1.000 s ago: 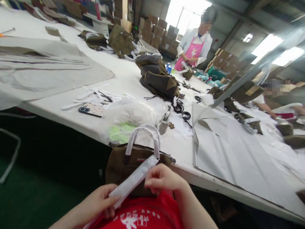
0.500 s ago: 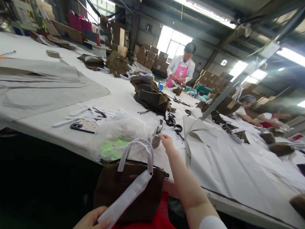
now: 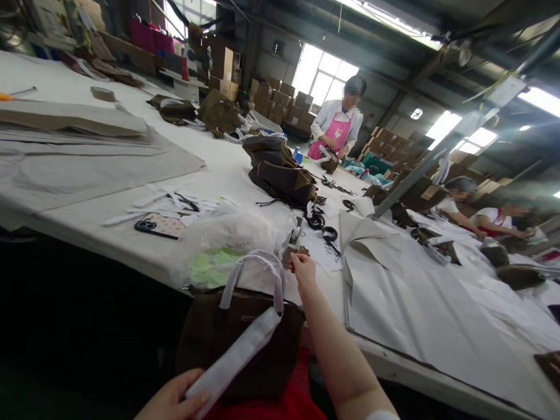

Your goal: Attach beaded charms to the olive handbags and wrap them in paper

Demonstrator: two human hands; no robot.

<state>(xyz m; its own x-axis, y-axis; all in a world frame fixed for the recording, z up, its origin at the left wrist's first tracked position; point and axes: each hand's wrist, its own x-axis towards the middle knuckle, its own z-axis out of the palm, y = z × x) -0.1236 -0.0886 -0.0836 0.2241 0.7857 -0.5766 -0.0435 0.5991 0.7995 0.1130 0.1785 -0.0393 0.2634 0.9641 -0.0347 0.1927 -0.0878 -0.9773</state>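
A dark brown bag [image 3: 238, 349] with wrapped handles [image 3: 255, 267] hangs at the table's near edge. My left hand [image 3: 176, 399] grips the end of a white-wrapped strap [image 3: 238, 355] that runs up to the base of the bag's handle. Above the bag my right hand [image 3: 302, 267] is closed, its fingers pressed together beside a small tape dispenser [image 3: 293, 244]; what they hold, if anything, is too small to make out. A clear plastic bag [image 3: 242, 230] with green pieces [image 3: 214, 266] lies left of that hand.
A phone [image 3: 159, 225] lies left, near white strips. Brown bags [image 3: 281, 173] are piled beyond, beside black straps [image 3: 327, 233]. Large grey sheets [image 3: 410, 288] cover the right, under a slanting metal pole [image 3: 414, 169]. A person in a pink apron [image 3: 335, 135] stands across; other people work at the right.
My right hand has turned and shifted slightly down beside the dispenser, and small brown pieces now show above it. My left hand still grips the strap. The view has shifted a little.
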